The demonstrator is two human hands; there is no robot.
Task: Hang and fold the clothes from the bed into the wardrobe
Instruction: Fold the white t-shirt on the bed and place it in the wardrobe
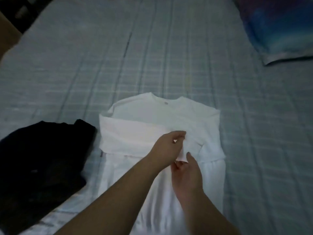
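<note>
garment: we see a white garment flat on the bed, neckline away from us, sleeves folded across the chest
left hand: pinches the end of a folded sleeve
right hand: grips the same sleeve end from below
left of it: black clothing, crumpled
top right: blue pillow
</note>
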